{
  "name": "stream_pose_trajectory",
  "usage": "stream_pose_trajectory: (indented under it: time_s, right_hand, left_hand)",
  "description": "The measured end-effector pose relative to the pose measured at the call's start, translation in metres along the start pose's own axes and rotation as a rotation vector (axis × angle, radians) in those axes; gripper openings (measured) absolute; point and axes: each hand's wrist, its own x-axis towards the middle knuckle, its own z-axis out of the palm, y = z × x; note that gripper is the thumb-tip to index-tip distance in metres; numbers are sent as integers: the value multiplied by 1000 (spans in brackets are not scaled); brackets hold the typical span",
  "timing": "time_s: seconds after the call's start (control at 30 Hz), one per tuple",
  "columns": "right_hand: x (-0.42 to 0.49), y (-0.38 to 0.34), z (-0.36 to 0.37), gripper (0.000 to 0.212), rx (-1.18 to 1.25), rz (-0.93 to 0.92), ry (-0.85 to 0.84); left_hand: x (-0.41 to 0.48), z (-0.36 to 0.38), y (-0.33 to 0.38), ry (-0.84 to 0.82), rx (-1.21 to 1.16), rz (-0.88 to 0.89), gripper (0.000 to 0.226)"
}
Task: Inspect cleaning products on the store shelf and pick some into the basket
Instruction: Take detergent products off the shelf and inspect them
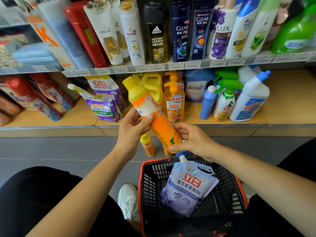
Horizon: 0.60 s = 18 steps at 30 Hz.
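Both hands are holding the orange bottle [158, 117] in front of the lower shelf [222, 124], above the floor and just beyond the basket [147, 185]. Its long axis is running diagonally: yellow cap pointing up-left toward the shelf, base pointing down-right toward the basket. Left hand [132, 127] is wrapping the middle, thumb pressing on the white label; right hand [191, 139] is pinching the base w/ thumb and curled fingers. Label is blurred, can't read it.

Basket is sitting on the floor betw. the person's knees, black mesh w/ red rim, holding a purple-white refill pouch [188, 187] w/ red 立白 lettering, spout up. A white shoe [128, 200] is showing just left of it. Two small orange bottles [147, 145] are standing on the floor behind the held one, partly hidden by it.

Directly behind the bottle: yellow jugs [152, 81] and a 立白 pump bottle [174, 103]. Left of them, purple 立白 pouches [104, 106]. Right: a green-trigger sprayer [224, 101] and a white angled-neck bottle w/ blue cap [251, 100].

Upper shelf: Pantene [131, 35], adidas Victory League [157, 36], Clear [182, 33], Lux [221, 31]. Price tags along the shelf edge are too small to read.
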Motion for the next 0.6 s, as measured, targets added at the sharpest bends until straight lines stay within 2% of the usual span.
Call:
stream_pose_trajectory:
  time_s: [0.1,0.2,0.27,0.47,0.6]
  right_hand:
    - [1,-6,-4,63,82,-27,133]
    - [4,-16,-11,62,105,-79,247]
    - [5,-24,-16,60,104,-126,311]
    - [2,-39,-30,54,49,-243,358]
    - [0,-44,-31,52,-3,-257,307]
  left_hand:
    - [7,-11,0,73,104,-83,32]
    - [11,-20,-2,112,233,-215,48]
    - [10,-22,-4,132,343,-230,53]
    - [5,-22,-15,116,675,174,20]
    - [6,-14,-19,-29,861,354,62]
